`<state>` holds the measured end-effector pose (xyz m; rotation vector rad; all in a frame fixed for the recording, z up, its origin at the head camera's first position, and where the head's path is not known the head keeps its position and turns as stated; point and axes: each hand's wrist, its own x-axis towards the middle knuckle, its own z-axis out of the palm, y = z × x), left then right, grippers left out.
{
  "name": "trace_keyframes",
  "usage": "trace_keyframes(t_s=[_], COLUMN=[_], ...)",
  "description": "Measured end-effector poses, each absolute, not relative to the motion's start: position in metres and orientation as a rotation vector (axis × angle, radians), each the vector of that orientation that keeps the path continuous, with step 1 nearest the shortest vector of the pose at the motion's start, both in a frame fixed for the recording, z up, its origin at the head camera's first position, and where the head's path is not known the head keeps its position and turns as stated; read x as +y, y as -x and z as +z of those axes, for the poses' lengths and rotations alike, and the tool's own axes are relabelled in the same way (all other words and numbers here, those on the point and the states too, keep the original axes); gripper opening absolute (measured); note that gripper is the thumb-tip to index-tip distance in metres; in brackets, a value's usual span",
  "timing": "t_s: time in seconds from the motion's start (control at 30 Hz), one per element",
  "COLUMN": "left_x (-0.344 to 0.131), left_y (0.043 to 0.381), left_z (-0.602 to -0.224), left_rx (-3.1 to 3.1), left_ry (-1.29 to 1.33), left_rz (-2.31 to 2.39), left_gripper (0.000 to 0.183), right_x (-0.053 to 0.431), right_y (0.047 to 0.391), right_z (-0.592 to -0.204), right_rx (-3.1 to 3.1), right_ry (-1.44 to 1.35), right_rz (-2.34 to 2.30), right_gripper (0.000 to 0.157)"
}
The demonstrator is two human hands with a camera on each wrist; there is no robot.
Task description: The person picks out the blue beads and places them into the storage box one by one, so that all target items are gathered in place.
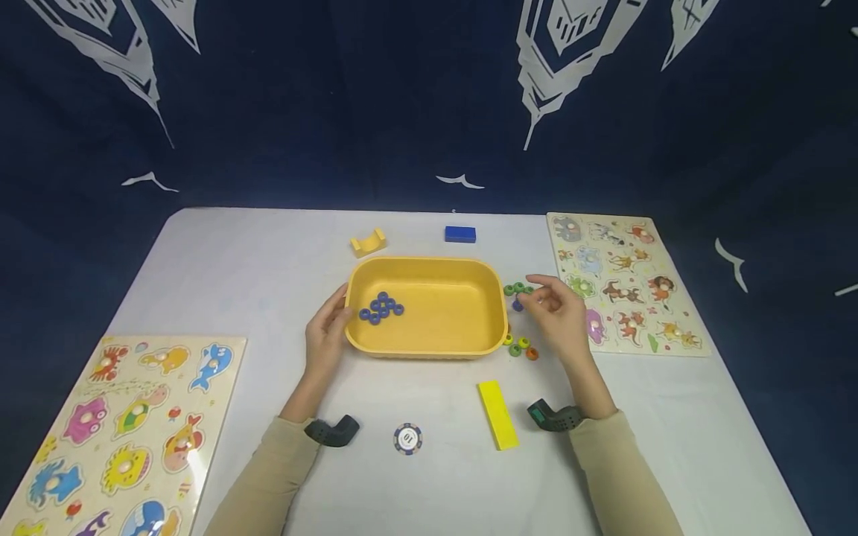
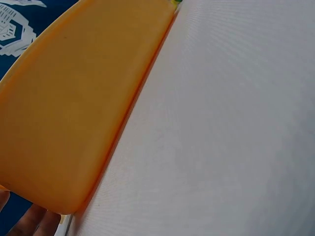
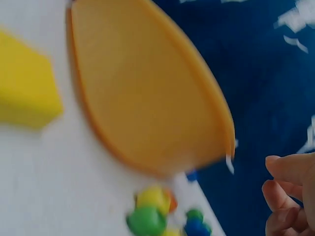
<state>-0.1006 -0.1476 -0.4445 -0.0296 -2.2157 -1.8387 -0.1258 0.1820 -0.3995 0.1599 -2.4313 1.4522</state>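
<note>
In front of me the white worktop [image 1: 221,275] carries a yellow tub [image 1: 462,316] at its middle. Behind it lie a small yellow arch block [image 1: 368,243] and a blue block [image 1: 459,234]. Loose green, yellow and orange rings [image 1: 519,347] sit beside the tub's right end. Nearer me lie a yellow bar [image 1: 498,415] and a poker chip [image 1: 407,438]. A sea-animal peg puzzle [image 1: 127,432] lies at left, a land-animal peg puzzle [image 1: 623,283] at right.

light: even, soft, bright on the white table [image 1: 221,268] — dark at the blue backdrop [image 1: 335,97] | shadows: faint | glare: pale sheen on the fish puzzle board [image 1: 191,461] | head view: sharp, edges bowed | left wrist: close, slightly soft | right wrist: blurred — beads [image 3: 147,219] and yellow block [image 3: 24,88] smeared
</note>
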Motion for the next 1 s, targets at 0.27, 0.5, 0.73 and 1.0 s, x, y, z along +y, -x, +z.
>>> trace_keyframes(t_s=[0.27,0.5,0.73,1.0], left_x=[-0.155,-0.155,-0.155,-0.155], left_y=[0.108,0.110,0.111,0.113], left_z=[-0.468,-0.477,-0.477,-0.477], left_rx=[-2.194,-2.194,-2.189,-2.197], left_ry=[-0.007,-0.003,0.022,0.017], left_rz=[-1.887,-1.848,-1.851,-1.828], left_gripper=[0.039,0.037,0.038,0.038], right_x=[0.214,0.217,0.213,0.212], right_y=[0.143,0.149,0.150,0.149], right_z=[-0.444,-0.466,-0.471,-0.468], right_rx=[-2.412,-2.558,-2.629,-2.684], right_ry=[0.044,0.108,0.092,0.107], right_rz=[1.455,1.232,1.084,0.986], right_gripper=[0.030,0.025,0.024,0.022])
